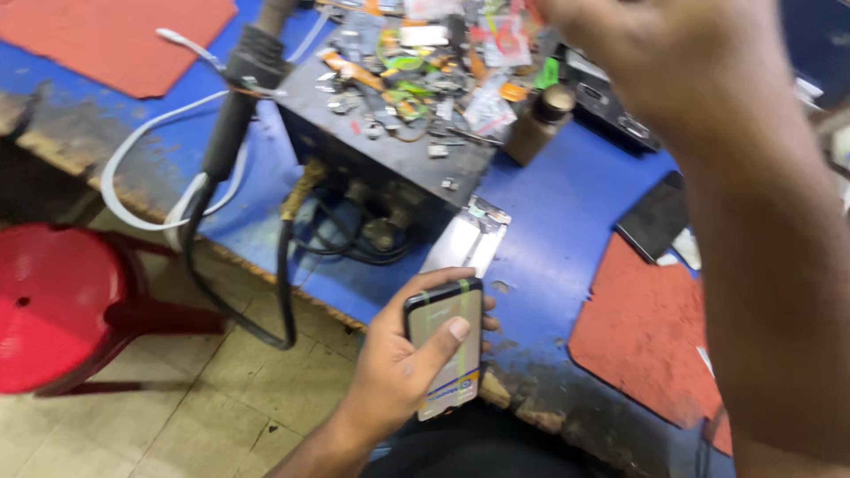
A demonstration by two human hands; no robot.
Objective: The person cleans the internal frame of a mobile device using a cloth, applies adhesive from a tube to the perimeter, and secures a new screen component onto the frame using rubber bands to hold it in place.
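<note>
Phone [447,350] beyond blue bench's [549,221] front edge

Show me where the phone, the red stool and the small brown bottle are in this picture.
phone [445,347]: head view, middle of its lit screen, held in the left hand [398,372].
red stool [49,301]: head view, top of its seat.
small brown bottle [540,124]: head view, its body below the dark cap.

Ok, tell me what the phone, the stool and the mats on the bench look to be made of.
Phone in the left hand: glossy, likely glass or plastic; it reflects light in streaks.
Stool: red moulded plastic by its smooth, even sheen, though painted metal is possible.
Mats: matte red, probably rubber or silicone; flat with cut, rounded edges.
Bench: blue-painted top, worn at the edge to what looks like wood.
</note>
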